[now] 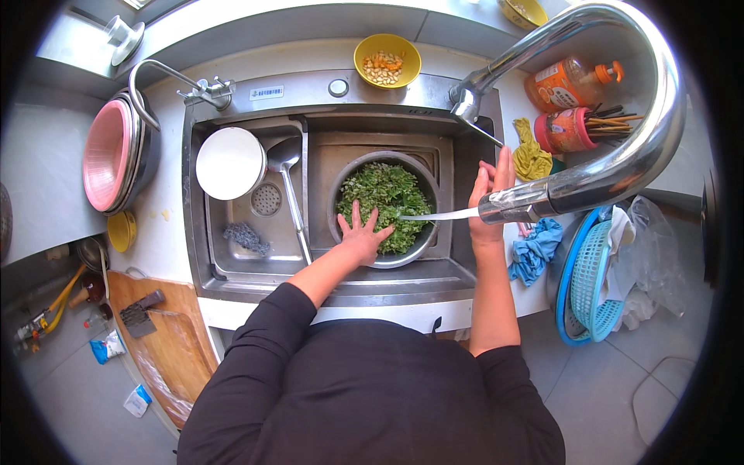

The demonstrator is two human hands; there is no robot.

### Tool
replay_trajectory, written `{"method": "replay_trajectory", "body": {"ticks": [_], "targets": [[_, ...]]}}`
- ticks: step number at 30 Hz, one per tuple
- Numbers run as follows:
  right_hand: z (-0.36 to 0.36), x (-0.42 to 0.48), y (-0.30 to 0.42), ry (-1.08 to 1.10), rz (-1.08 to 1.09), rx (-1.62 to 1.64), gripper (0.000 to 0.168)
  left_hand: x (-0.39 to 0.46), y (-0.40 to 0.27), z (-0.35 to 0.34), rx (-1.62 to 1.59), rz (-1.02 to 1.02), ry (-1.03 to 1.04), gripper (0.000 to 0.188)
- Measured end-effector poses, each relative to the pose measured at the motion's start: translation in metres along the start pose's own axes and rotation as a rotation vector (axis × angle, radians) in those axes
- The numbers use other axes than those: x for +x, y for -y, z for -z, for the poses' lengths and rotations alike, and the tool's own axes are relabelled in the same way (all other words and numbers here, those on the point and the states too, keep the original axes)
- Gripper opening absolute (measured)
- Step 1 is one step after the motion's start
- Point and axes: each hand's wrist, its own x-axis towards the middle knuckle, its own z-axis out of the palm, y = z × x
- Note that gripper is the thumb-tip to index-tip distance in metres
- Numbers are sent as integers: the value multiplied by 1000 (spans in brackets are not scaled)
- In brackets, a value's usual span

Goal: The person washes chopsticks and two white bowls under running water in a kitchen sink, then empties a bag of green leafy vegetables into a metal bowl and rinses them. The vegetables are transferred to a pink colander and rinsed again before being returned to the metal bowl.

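Note:
My left hand (361,241) lies with spread fingers on leafy greens (381,180). The greens fill a round metal basin (435,189) that stands in the right compartment of a stainless steel sink (378,139). Water (439,217) runs from the spout of a large chrome faucet (619,168) onto the greens. Raised behind the spout, my right hand (491,177) has its fingers extended, with the fingertips at the end of the thin faucet lever (485,135). Part of the right palm is hidden by the spout.
In the left compartment are a white bowl (229,164), a metal ladle (292,197) and a steel wool scrubber (247,237). A yellow bowl of seeds (385,65) sits behind the sink. A blue cloth (536,250) and colanders (590,285) are at right, a cutting board (174,343) at left.

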Motion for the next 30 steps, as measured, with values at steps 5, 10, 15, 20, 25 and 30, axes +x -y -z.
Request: {"method": "replay_trajectory", "body": {"ticks": [5,10,15,20,25,30], "targets": [[0,-60,-10,130,-355,174,36,-17,3,8,-213,-26,-132,61],[-23,-99,-45,142,-710,390,25,-10,24,15,-601,24,-631,50],[-18,-96,-36,365,-583,-62,33,-12,41,35,-920,166,-616,52],[-4,-84,-1,760,-433,-460,62,-33,22,31,-233,215,-562,76],[-27,-88,24,1086,-111,-426,106,-14,2,11,-30,38,-393,108],[-58,-83,17,1155,60,-395,123,18,10,21,202,39,-310,119]]}}
